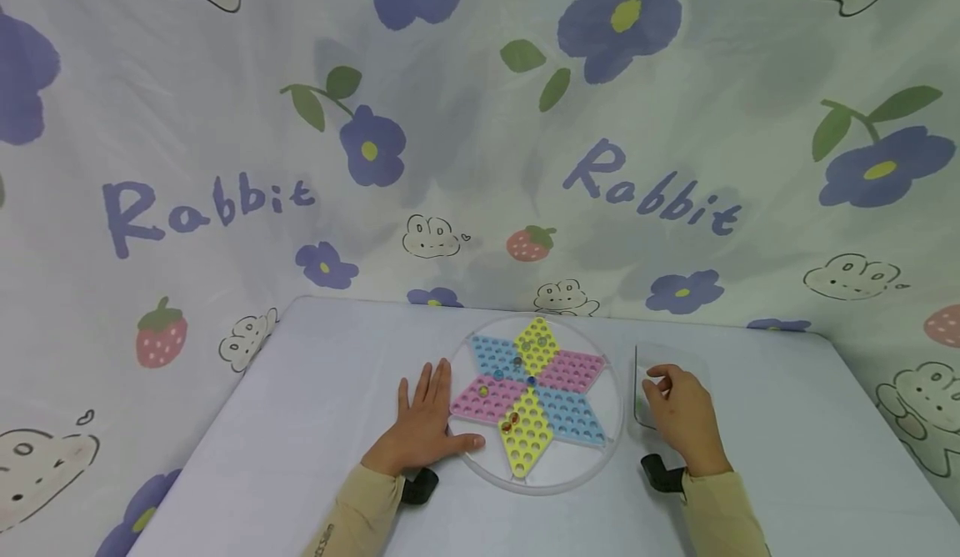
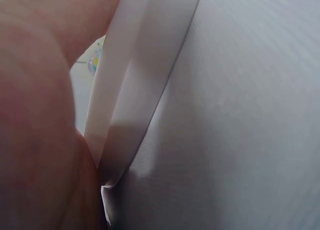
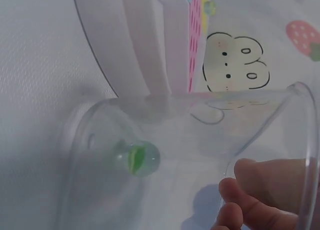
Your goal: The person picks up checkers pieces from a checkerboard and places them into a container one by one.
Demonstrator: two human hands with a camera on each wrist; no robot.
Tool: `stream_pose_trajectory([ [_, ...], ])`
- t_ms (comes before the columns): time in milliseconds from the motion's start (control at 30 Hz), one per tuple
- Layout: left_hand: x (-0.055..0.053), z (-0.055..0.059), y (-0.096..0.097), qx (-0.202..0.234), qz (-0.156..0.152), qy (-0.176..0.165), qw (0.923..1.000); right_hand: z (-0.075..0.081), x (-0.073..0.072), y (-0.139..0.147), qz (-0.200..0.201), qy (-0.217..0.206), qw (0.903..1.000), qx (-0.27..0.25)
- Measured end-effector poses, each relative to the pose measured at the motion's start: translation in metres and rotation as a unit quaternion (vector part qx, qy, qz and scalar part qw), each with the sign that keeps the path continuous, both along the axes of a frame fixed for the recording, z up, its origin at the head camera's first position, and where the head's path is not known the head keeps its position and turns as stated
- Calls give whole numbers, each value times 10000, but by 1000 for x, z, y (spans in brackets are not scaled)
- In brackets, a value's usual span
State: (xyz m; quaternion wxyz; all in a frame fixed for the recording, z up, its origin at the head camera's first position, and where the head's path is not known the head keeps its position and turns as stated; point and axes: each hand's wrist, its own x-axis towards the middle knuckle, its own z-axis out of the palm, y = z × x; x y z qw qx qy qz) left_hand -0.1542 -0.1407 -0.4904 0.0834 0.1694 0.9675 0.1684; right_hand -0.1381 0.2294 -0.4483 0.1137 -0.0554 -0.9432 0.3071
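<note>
A round Chinese checkers board (image 1: pixel 577 465) with a yellow, pink and blue star lies on the table. Several marbles sit in its holes, including a dark blue marble (image 1: pixel 532 381) at the centre and two orange-brown ones in the near yellow point. My left hand (image 1: pixel 420 424) lies at the board's left edge, fingers straight, thumb reaching over the rim (image 2: pixel 130 90). Over a clear plastic box (image 3: pixel 170 103), right of the board, is my right hand (image 1: pixel 681 415). Its fingers are loosely bent, with nothing visible between the tips. Inside that box rests a green-streaked glass marble (image 3: pixel 144 158).
A white cloth covers the table (image 1: pixel 300 424). Behind it hangs a curtain (image 1: pixel 480 165) printed with flowers, rabbits and strawberries. The box stands a short gap away from the board's right rim.
</note>
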Motion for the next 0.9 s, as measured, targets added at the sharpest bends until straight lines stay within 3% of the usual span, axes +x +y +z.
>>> stream_pose_trajectory([
  [567, 0, -1, 0, 11, -32, 75, 10000, 9, -2, -10, -127, 615, 9979, -126],
  [900, -1, -2, 0, -6, -13, 16, 10000, 11, -5, -22, -17, 496, 9985, -218],
])
